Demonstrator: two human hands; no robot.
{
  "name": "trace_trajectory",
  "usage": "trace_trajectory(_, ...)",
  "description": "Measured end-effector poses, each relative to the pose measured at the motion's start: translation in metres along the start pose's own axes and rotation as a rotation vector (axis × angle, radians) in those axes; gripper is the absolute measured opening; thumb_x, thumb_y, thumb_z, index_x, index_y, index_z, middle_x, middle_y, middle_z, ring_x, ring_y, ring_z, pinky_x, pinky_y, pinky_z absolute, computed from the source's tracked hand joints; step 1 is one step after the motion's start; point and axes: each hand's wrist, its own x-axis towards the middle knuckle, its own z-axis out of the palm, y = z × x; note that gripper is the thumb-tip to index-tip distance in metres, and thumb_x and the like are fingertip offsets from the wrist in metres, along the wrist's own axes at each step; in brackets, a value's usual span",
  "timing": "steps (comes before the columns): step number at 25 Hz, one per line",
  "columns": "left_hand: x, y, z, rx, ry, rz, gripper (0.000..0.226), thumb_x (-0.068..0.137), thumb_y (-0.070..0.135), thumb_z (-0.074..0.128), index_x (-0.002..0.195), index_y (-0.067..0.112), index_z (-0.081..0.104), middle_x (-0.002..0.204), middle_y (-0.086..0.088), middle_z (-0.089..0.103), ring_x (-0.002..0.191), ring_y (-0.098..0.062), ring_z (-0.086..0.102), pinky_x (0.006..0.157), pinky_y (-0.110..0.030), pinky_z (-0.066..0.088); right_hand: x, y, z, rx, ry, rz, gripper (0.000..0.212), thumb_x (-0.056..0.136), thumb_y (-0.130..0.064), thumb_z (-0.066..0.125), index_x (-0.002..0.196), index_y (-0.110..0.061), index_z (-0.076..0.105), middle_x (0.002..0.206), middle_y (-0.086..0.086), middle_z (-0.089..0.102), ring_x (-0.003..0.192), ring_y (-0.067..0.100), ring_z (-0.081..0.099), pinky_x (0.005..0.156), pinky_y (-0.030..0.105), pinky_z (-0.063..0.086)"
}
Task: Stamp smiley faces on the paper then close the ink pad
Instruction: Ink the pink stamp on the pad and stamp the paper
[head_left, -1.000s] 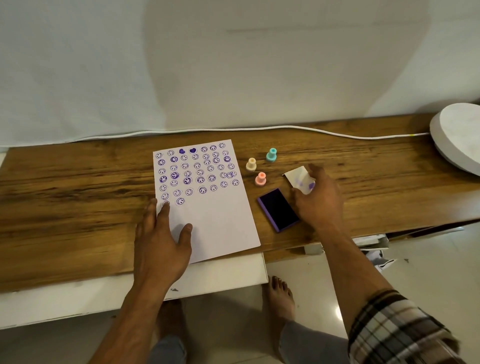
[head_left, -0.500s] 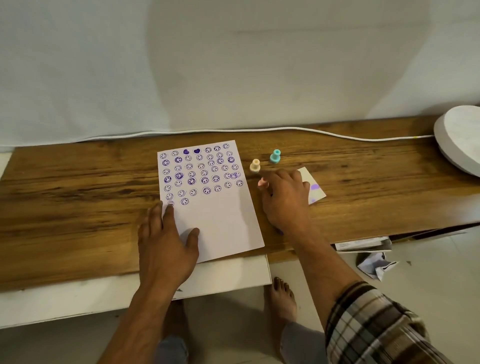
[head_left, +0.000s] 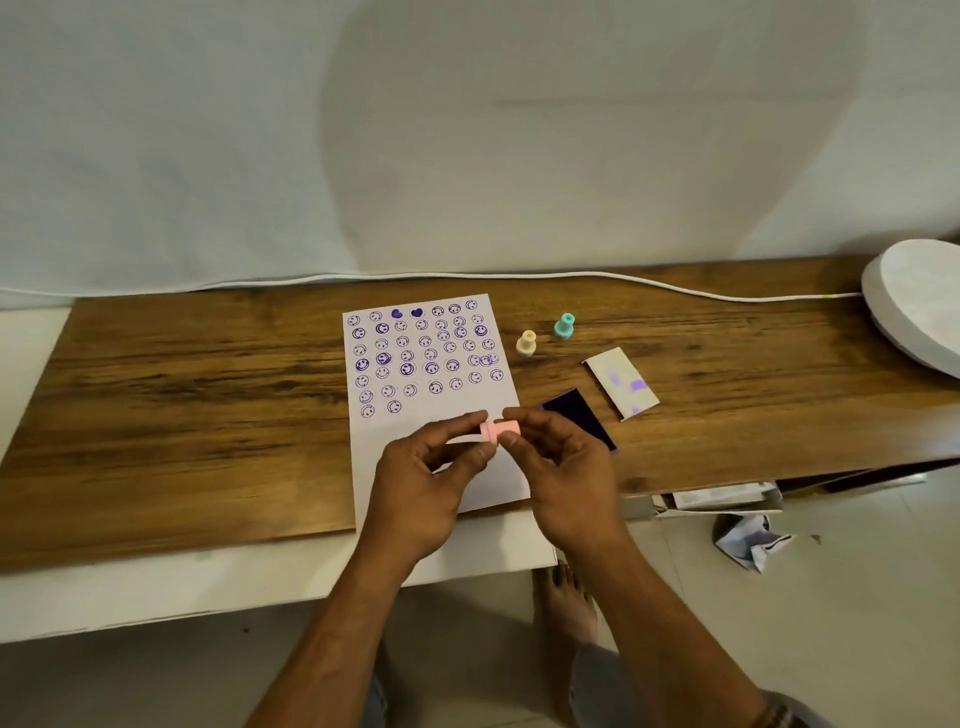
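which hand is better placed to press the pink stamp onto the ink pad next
Right, probably. The right hand grips the pink stamp on the side of the open ink pad, right beside it; the left hand sits farther away over the paper.

Three stamps: pink stamp (head_left: 500, 431), cream stamp (head_left: 526, 343), teal stamp (head_left: 564, 326); one paper (head_left: 434, 395).

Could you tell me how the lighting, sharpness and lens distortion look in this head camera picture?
In the head view, light is soft and even, with a broad faint shadow on the wall; the table edge bows from wide-angle distortion; the pink stamp held between the left hand and right hand is slightly blurred; the prints on the paper stay legible.
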Motion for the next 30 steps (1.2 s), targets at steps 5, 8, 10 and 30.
trace_trajectory(5, 0.004, -0.005, -0.002, -0.071, 0.067, -0.07, 0.032, 0.084, 0.018, 0.084, 0.115, 0.026, 0.081, 0.115, 0.004, 0.082, 0.108, -0.015, 0.076, 0.105, -0.047, 0.058, 0.005, 0.002, 0.001, -0.002, -0.066, -0.028, 0.022, 0.092, -0.022, 0.077, 0.107, -0.039, 0.077, 0.106, -0.016, 0.079, 0.105, 0.006, 0.072, 0.089, 0.032, 0.059)
trace_trajectory(8, 0.01, -0.011, -0.003, -0.131, 0.051, -0.082, 0.027, 0.082, 0.017, 0.085, 0.106, 0.029, 0.083, 0.108, 0.004, 0.084, 0.105, -0.017, 0.078, 0.1, -0.043, 0.06, 0.008, 0.004, 0.0, 0.012, -0.116, -0.072, 0.023, 0.093, -0.02, 0.076, 0.107, -0.038, 0.077, 0.107, -0.016, 0.079, 0.107, 0.007, 0.072, 0.091, 0.035, 0.06)
trace_trajectory(10, 0.013, -0.014, -0.002, -0.269, 0.031, -0.127, 0.025, 0.08, 0.021, 0.084, 0.104, 0.024, 0.084, 0.107, -0.001, 0.084, 0.104, -0.023, 0.079, 0.093, -0.038, 0.063, 0.011, 0.003, -0.001, 0.03, -0.143, -0.108, 0.024, 0.094, -0.017, 0.075, 0.11, -0.035, 0.077, 0.11, -0.016, 0.079, 0.111, 0.007, 0.071, 0.095, 0.033, 0.059)
trace_trajectory(30, 0.022, -0.034, -0.01, -0.222, 0.22, -0.16, 0.033, 0.084, 0.011, 0.084, 0.116, 0.016, 0.08, 0.118, -0.007, 0.08, 0.113, -0.026, 0.075, 0.105, -0.05, 0.057, 0.052, 0.04, -0.045, -0.998, 0.234, -0.352, 0.021, 0.091, -0.015, 0.078, 0.111, -0.012, 0.073, 0.1, 0.01, 0.079, 0.09, 0.03, 0.058, 0.067, 0.036, 0.041)
